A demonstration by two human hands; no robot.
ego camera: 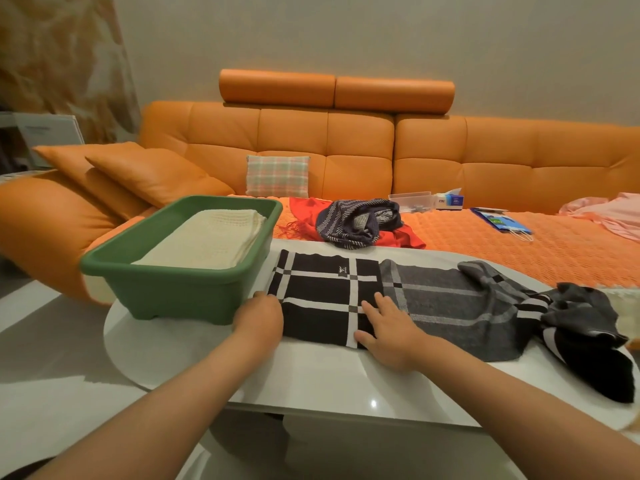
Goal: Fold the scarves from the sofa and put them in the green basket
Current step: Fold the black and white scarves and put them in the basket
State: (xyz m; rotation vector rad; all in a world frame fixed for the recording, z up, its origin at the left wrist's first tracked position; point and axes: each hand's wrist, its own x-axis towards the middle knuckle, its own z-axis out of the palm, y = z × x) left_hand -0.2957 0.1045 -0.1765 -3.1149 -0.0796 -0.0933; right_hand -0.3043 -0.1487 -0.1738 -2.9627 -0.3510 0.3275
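Scarves: we press our flat, open right hand (pixel 391 332) on the black-and-grey one (pixel 398 299) spread along the table (pixel 311 375), left hand (pixel 259 317) (grip hidden) at its left end beside the green basket (pixel 180 289); two more on the sofa (pixel 519 244).

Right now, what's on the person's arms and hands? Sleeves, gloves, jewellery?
Nothing visible. Both forearms are bare up to the frame edge, no sleeves in view. The left hand and right hand have no gloves, and no rings, watch or bands show on the fingers or wrists.
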